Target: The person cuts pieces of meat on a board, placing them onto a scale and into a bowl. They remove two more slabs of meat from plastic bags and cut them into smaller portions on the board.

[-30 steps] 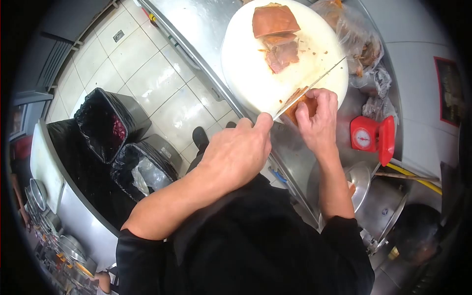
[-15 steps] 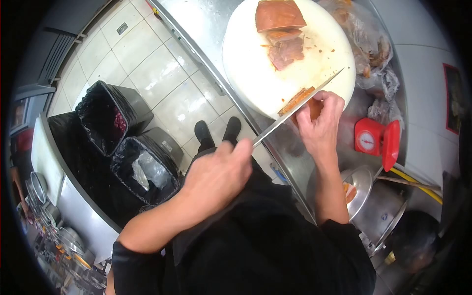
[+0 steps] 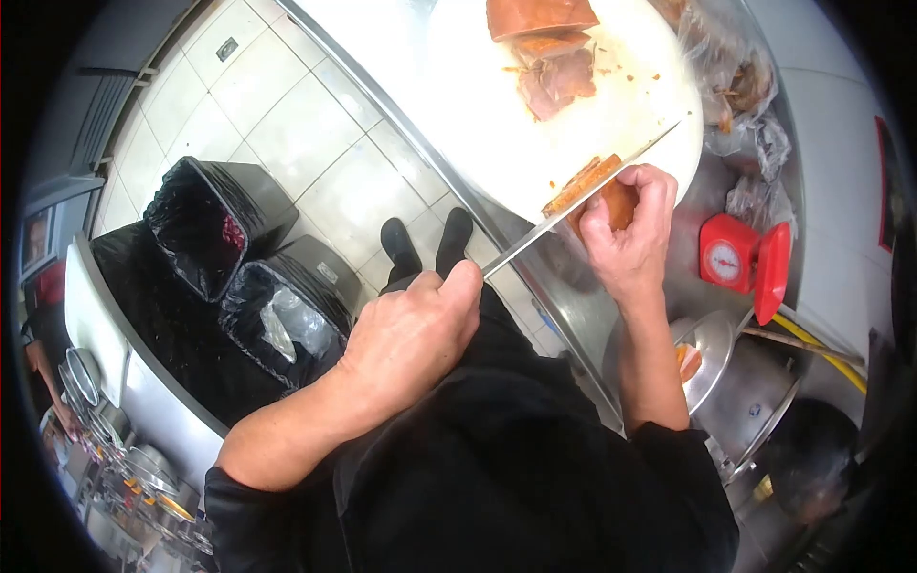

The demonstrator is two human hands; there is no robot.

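My left hand (image 3: 415,329) is closed around the handle of a long knife (image 3: 535,236), the handle hidden in the fist. The blade slants up and right over a round white cutting board (image 3: 478,143), against a brown-skinned piece of cooked meat (image 3: 619,202). Curled over that piece is my right hand (image 3: 632,234), its fingers and thumb pressing the sides close to the blade. On the blade's far side a cut strip (image 3: 585,180) stands against it. Farther up the board are a larger brown block of meat (image 3: 540,17) and a loose pinkish piece (image 3: 557,84).
Plastic bags (image 3: 731,72) lie along the board's right side. A red dial scale (image 3: 728,253) and a metal pot (image 3: 750,401) stand at right. Left are two black-lined bins (image 3: 191,229), a metal counter and stacked pans. Tiled floor (image 3: 353,191) shows below the steel table's edge.
The view has shifted slightly, so the board sits a little higher and farther right. My left hand, blurred before, is now sharp. Both hands keep their holds.
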